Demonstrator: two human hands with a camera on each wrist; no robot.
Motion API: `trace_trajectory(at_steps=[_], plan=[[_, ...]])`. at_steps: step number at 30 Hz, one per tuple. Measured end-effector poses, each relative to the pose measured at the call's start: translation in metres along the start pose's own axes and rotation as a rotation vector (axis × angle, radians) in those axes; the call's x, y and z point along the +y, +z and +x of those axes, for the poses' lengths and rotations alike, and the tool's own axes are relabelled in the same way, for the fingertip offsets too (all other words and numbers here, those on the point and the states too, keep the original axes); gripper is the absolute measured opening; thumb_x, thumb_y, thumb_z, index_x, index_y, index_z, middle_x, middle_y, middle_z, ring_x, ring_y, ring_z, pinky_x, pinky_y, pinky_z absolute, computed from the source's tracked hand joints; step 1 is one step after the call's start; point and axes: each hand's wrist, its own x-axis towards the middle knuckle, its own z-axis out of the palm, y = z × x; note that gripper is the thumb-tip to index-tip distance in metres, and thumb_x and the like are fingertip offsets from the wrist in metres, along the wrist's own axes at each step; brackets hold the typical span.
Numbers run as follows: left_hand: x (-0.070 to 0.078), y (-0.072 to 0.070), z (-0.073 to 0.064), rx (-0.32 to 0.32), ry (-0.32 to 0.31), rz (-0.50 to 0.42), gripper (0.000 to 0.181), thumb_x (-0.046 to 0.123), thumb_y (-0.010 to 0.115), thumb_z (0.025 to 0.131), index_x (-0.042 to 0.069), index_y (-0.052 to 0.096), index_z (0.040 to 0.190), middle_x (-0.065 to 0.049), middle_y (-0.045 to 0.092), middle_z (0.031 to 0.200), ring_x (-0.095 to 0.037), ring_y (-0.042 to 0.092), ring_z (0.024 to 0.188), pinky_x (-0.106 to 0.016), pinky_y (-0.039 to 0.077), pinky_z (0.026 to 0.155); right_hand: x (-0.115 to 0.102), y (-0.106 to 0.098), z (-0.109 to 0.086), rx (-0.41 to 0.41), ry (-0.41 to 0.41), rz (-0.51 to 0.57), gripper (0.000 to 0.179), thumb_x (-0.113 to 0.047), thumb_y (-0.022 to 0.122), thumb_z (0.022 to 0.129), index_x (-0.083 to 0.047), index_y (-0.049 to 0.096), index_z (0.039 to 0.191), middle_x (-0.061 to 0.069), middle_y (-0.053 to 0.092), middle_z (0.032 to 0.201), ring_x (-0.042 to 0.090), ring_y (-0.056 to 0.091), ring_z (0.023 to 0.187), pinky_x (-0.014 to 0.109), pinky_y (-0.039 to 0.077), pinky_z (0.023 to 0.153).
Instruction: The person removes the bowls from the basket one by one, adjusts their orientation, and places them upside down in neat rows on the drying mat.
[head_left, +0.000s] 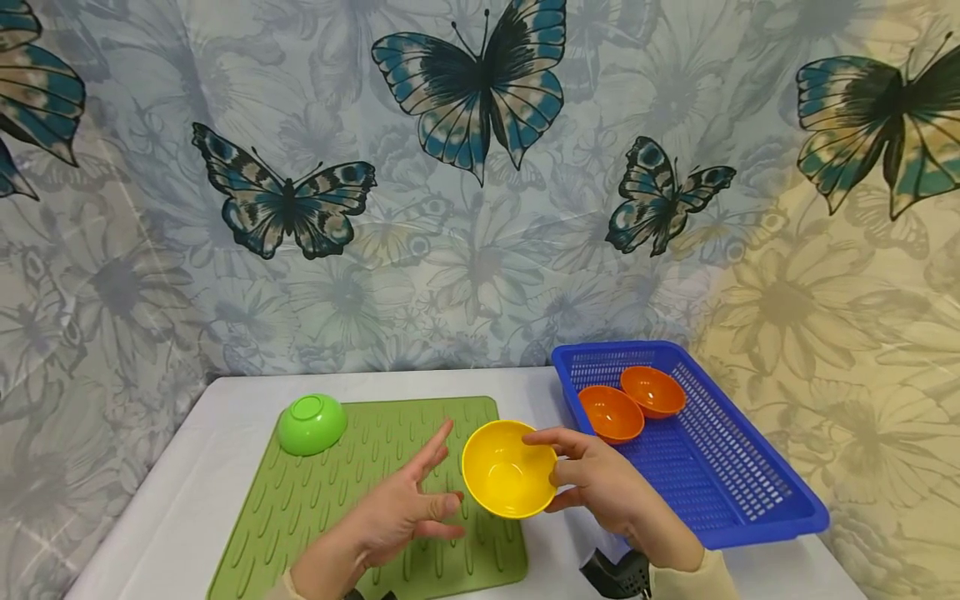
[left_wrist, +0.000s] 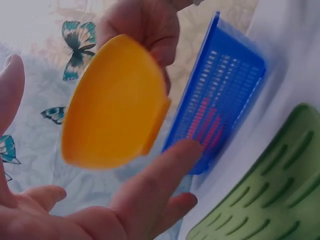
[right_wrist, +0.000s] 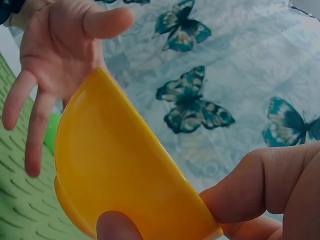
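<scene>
A yellow bowl (head_left: 504, 475) is held up over the right edge of the green drying mat (head_left: 480, 412), its hollow facing the head camera. My right hand (head_left: 611, 492) pinches the bowl's right rim between thumb and fingers. To the left of the bowl, my left hand (head_left: 405, 504) has its fingers spread, apart from the bowl with nothing in it. In the left wrist view the yellow bowl (left_wrist: 115, 107) shows its side and foot ring beyond the left fingers. On the mat's far left corner a green bowl (head_left: 312, 425) lies upside down.
A blue perforated basket (head_left: 720, 458) stands to the right on the white-covered table (head_left: 172, 483). Inside it, towards the far left, are two orange bowls (head_left: 611, 414). Behind the table hangs a butterfly-printed cloth (head_left: 480, 292).
</scene>
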Motion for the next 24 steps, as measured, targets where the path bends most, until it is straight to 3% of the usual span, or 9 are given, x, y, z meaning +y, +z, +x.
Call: trace_trajectory(at_steps=[5,8,15,24], plan=[[-0.009,0.003,0.0,-0.019,-0.005,-0.092,0.082,0.007,0.065,0.087,0.027,0.017,0.151,-0.021,-0.003,0.152,-0.047,0.049,0.112,-0.056,0.045,0.083,-0.001,0.009,0.002,-0.028,-0.004,0.026,0.05,0.005,0.053,0.077,0.001,0.054,0.127,0.02,0.039,0.137,0.034,0.061,0.088,0.049,0.054,0.068],[-0.012,0.002,0.0,-0.014,0.002,-0.12,0.078,0.006,0.064,0.088,0.026,0.021,0.15,-0.022,0.009,0.15,-0.044,0.053,0.108,-0.056,0.045,0.083,-0.001,0.012,0.003,-0.047,-0.006,0.045,0.049,0.005,0.054,0.078,0.001,0.054,0.127,0.021,0.038,0.138,0.034,0.061,0.088,0.049,0.053,0.069],[-0.015,-0.001,0.001,-0.004,-0.014,-0.188,0.076,0.005,0.061,0.091,0.02,0.018,0.151,-0.026,0.046,0.129,-0.039,0.058,0.103,-0.054,0.046,0.082,0.001,0.018,0.003,-0.079,-0.011,0.082,0.048,0.004,0.057,0.078,0.001,0.054,0.126,0.023,0.032,0.139,0.035,0.061,0.09,0.051,0.052,0.072],[-0.017,-0.003,-0.001,0.026,0.004,-0.224,0.076,0.003,0.059,0.091,0.017,0.016,0.151,-0.026,0.05,0.124,-0.038,0.057,0.105,-0.052,0.046,0.084,0.005,0.025,0.002,-0.116,0.014,0.132,0.047,0.004,0.058,0.082,0.0,0.052,0.128,0.022,0.026,0.143,0.035,0.059,0.094,0.051,0.051,0.076]])
